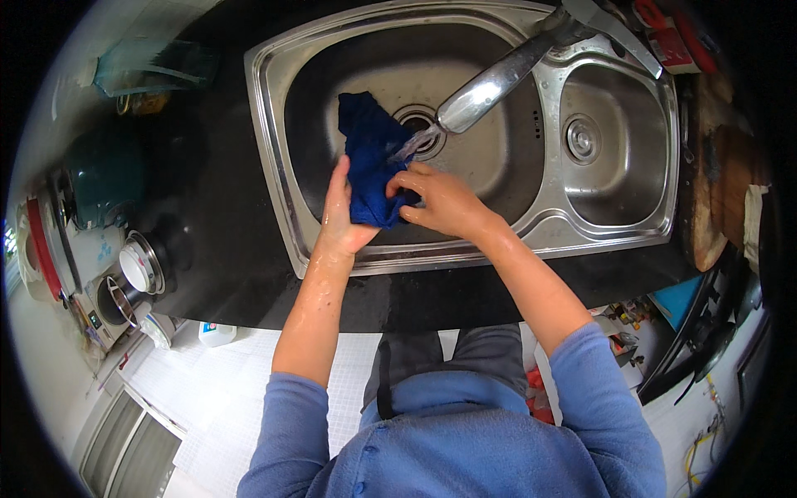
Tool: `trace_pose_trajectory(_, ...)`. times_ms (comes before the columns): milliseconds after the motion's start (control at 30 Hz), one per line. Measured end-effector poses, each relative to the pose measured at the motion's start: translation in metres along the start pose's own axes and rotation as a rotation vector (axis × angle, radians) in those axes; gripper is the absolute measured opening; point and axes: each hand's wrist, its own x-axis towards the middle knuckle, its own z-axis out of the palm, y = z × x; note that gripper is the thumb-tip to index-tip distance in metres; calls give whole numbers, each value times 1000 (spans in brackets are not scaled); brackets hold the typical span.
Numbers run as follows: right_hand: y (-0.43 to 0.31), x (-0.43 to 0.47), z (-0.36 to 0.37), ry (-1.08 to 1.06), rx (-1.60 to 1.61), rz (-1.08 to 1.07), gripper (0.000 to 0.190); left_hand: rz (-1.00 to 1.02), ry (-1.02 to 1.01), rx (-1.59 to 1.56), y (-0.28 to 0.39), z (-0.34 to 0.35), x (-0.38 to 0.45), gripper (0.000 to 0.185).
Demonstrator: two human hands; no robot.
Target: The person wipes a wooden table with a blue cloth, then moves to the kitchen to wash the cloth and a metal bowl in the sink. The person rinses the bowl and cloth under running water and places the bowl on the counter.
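A dark blue cloth (372,146) is spread over my left hand (344,215), whose thumb presses along its left edge while the fingers are hidden beneath it. My right hand (439,199) pinches the cloth's lower right side between bent fingers and thumb. Water runs from the spout of the metal faucet (498,84) onto the cloth's right side. Both hands are wet and held over the large basin of the stainless steel sink (504,180). Part of the drain (429,121) shows beside the cloth, under the stream.
A smaller basin (622,193) with a drain strainer (583,138) lies to the right. Black countertop (218,205) surrounds the sink. Steel bowls (143,261) stand at the counter's left end. A wooden cutting board (707,218) leans at the right. A white plastic bottle (216,334) is below the counter.
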Motion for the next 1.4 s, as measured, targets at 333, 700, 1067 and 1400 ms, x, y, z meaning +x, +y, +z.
trace_pose_trajectory(333, 1, 31, -6, 383, 763, 209, 18, -53, 28, 723, 34, 1, -39, 43)
trace_pose_trajectory(700, -18, -25, 15, 105, 947, -112, 11, 456, 414, 865, 59, -21, -35, 30)
trace_pose_trajectory(1067, -21, -9, 11, 479, 51, -46, 13, 923, 369, 1016, 49, -7, -40, 20)
trace_pose_trajectory(1400, -16, -4, 77, 381, 1375, 448, 41, 276, 50, -56, -29, -12, -35, 44)
